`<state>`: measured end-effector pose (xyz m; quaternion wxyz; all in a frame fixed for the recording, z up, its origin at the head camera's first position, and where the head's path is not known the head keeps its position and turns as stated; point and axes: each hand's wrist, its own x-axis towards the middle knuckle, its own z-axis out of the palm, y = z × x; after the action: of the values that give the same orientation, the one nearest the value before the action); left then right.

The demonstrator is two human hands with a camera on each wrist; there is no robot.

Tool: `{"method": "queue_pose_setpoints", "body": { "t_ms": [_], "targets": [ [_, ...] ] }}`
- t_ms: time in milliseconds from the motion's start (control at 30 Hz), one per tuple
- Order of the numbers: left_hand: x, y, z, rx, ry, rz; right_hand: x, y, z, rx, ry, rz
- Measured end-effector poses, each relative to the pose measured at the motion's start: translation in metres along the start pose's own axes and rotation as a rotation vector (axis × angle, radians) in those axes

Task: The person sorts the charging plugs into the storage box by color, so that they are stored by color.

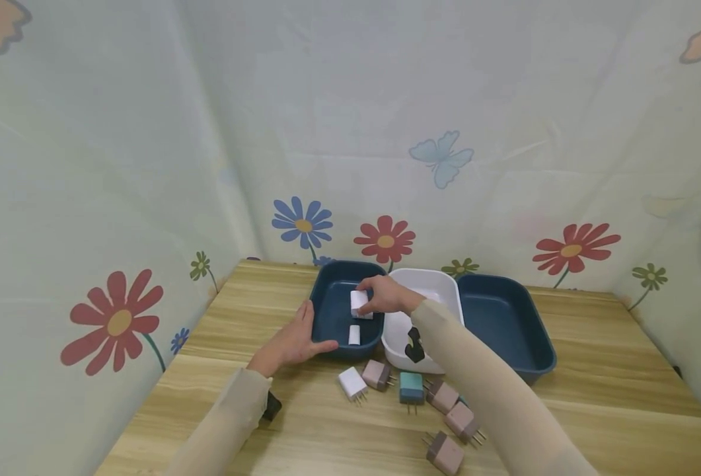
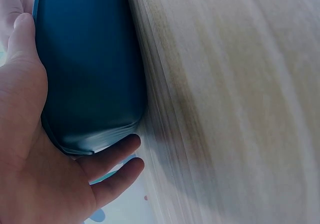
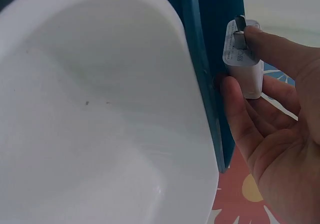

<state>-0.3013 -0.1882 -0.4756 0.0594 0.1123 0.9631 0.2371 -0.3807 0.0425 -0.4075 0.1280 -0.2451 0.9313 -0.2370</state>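
My right hand (image 1: 388, 294) pinches a white charger plug (image 1: 359, 300) between thumb and fingers over the left dark blue tray (image 1: 317, 311). In the right wrist view, this plug (image 3: 241, 58) has its metal prongs turned up beside a fingertip. Another white plug (image 1: 354, 335) lies at the near end of that tray. With fingers extended and thumb spread, my left hand (image 1: 293, 340) rests against the tray's near left corner. The left wrist view has the fingers (image 2: 117, 156) along the tray's outer wall (image 2: 95, 73).
Beside the left tray stand a white tray (image 1: 458, 311) and another dark blue tray (image 1: 505, 324). On the wooden table (image 1: 320, 436) in front lie a white plug (image 1: 353, 383), a teal plug (image 1: 411, 387) and several pink-brown plugs (image 1: 445, 453). A flowered curtain (image 1: 338, 165) hangs behind.
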Motion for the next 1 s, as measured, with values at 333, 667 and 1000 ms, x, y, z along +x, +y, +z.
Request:
{"method": "queue_pose_setpoints", "body": {
  "t_ms": [333, 667, 1000],
  "targets": [
    [0.004, 0.002, 0.006, -0.019, -0.005, -0.001, 0.001, 0.007, 0.006, 0.107, 0.060, 0.027],
    [0.002, 0.001, 0.006, -0.031, 0.007, -0.004, -0.014, 0.001, 0.000, 0.141, 0.053, -0.040],
    [0.002, -0.001, 0.003, -0.026, 0.016, 0.014, -0.038, -0.007, -0.001, 0.105, 0.002, -0.155]
  ]
}}
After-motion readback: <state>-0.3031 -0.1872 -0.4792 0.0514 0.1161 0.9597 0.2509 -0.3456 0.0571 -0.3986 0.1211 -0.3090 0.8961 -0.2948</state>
